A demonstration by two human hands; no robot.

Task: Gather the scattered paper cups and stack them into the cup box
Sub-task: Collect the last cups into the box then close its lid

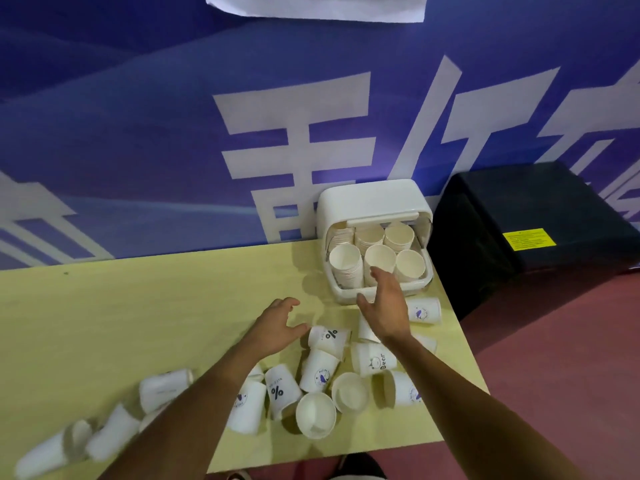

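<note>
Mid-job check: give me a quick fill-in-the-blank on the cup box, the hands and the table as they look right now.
1. The cup box holds ___ stacks of cups.
2. The left hand and the right hand each hold ___.
3. The loose cups lie on a ___ table.
Missing words: six; nothing; yellow.
</note>
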